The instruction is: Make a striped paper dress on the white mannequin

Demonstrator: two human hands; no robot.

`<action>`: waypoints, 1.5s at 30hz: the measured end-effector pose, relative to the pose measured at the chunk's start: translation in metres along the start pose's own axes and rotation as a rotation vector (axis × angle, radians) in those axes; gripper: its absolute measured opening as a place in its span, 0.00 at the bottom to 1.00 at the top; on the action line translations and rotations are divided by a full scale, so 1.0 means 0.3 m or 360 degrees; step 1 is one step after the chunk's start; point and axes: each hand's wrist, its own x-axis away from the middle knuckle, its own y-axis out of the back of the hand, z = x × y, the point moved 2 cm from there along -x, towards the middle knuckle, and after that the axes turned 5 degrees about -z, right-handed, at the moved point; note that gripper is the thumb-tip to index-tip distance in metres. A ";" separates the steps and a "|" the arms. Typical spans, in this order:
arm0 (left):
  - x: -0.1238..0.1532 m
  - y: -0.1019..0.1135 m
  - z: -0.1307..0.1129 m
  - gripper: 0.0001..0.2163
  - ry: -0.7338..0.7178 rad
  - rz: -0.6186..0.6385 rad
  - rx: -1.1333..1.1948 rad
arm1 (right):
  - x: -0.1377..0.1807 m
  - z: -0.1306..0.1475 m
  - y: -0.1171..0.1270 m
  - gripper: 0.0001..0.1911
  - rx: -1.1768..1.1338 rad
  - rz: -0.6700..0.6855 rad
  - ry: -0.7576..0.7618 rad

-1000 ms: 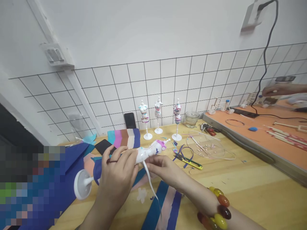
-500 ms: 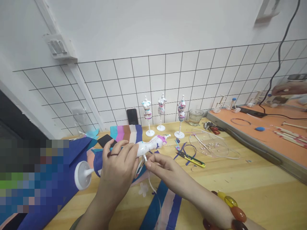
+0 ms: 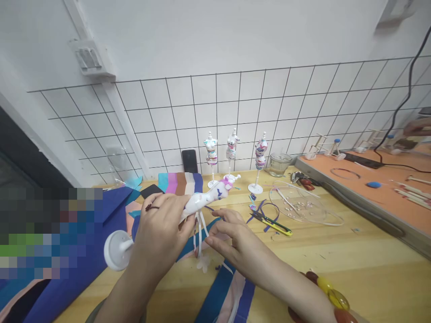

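Observation:
My left hand (image 3: 164,222) is wrapped round a small white dress form (image 3: 205,197) with pink and dark painted patches. The form lies tilted, its neck toward the upper right and its round white base (image 3: 116,251) sticking out at the left. A narrow white ribbon (image 3: 200,235) hangs in loops from the form, below my left fingers. My right hand (image 3: 235,237) is at the ribbon, thumb and curled fingers close round one strand; the exact contact is partly hidden. Striped cloth (image 3: 220,287) lies under both hands, with a pale flower-shaped piece (image 3: 202,262) beside it.
Three similar dress forms (image 3: 260,154) stand at the back by a glass cup (image 3: 279,164) and a phone (image 3: 189,161). Yellow-handled snips (image 3: 271,223) and a clear bead tray (image 3: 299,204) lie to the right. Beyond is an orange work surface (image 3: 357,179) with another person's hand (image 3: 417,128).
The dress form has shifted slightly, and its neck end is raised. My right hand has moved down and away from it, with its fingers looser. The ribbon loops hang more freely.

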 end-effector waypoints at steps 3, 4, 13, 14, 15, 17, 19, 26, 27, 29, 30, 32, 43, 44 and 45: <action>-0.001 0.005 0.011 0.06 0.0017 0.0022 0.0026 | 0.002 0.000 0.003 0.06 0.0003 0.0020 0.0012; -0.001 0.006 0.014 0.06 0.0014 0.0026 0.0036 | 0.001 0.001 0.006 0.07 -0.0021 0.0031 0.0012; -0.002 0.014 0.012 0.05 -0.0037 0.0033 0.0062 | -0.061 -0.060 0.150 0.14 0.0189 0.0079 -0.0171; -0.003 0.014 0.012 0.05 -0.0041 0.0026 0.0061 | -0.069 -0.088 0.179 0.14 0.0302 0.0071 -0.0242; -0.003 0.014 0.012 0.05 -0.0047 0.0019 0.0058 | -0.076 -0.119 0.210 0.15 0.0398 0.0057 -0.0316; -0.005 0.012 0.014 0.05 -0.0063 0.0009 0.0053 | -0.083 -0.189 0.269 0.17 0.0650 0.0039 -0.0508; -0.006 0.010 0.017 0.05 -0.0074 0.0004 0.0053 | -0.081 -0.258 0.312 0.14 0.0880 0.0095 -0.0715; -0.004 0.003 0.025 0.05 -0.0086 0.0005 0.0070 | -0.058 -0.368 0.297 0.14 0.1246 0.0442 -0.1128; -0.004 0.003 0.026 0.05 -0.0085 0.0006 0.0072 | -0.056 -0.364 0.286 0.14 0.1259 0.0479 -0.1138; -0.003 0.001 0.029 0.06 -0.0068 0.0017 0.0075 | -0.054 -0.350 0.268 0.15 0.1275 0.0537 -0.1139; -0.002 -0.001 0.030 0.06 -0.0054 0.0025 0.0076 | -0.053 -0.342 0.263 0.15 0.1280 0.0564 -0.1137; -0.001 -0.003 0.031 0.06 -0.0028 0.0035 0.0083 | -0.054 -0.331 0.259 0.14 0.1281 0.0625 -0.1138; 0.004 -0.012 0.035 0.07 0.0000 0.0083 0.0105 | -0.049 -0.294 0.343 0.09 0.0938 0.0478 -0.0934; 0.004 -0.013 0.034 0.07 0.0002 0.0087 0.0100 | -0.048 -0.275 0.349 0.10 0.0880 0.0422 -0.0877; 0.004 -0.013 0.034 0.07 0.0005 0.0091 0.0095 | -0.046 -0.255 0.352 0.12 0.0813 0.0378 -0.0824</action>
